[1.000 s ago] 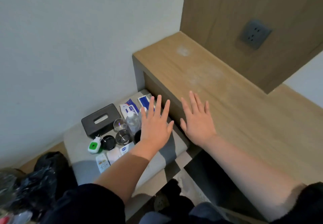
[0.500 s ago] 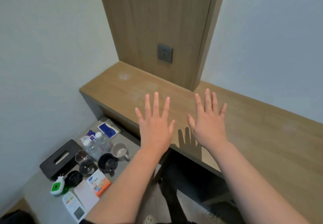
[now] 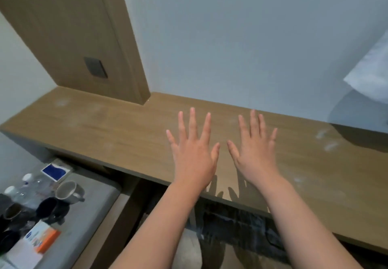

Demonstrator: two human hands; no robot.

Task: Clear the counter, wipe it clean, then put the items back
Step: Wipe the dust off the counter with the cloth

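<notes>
Two hands are spread over the middle of the tabletop (image 3: 105,130), palms down, the left hand (image 3: 193,157) and the right hand (image 3: 254,155) side by side with thumbs nearly meeting. Fingers are straight and splayed, and neither hand holds anything. Their shadows fall along the near edge. Pale smudges (image 3: 324,140) mark the wood at the right and far left. The items lie off it, on a grey seat (image 3: 94,197) at the near left: a grey mug (image 3: 67,191) beside a black mug (image 3: 50,207), clear bottles (image 3: 31,186), a blue packet (image 3: 55,171) and an orange-and-white box (image 3: 42,237). A dark socket (image 3: 95,67) sits in the wood panel (image 3: 63,27) at the far left.
</notes>
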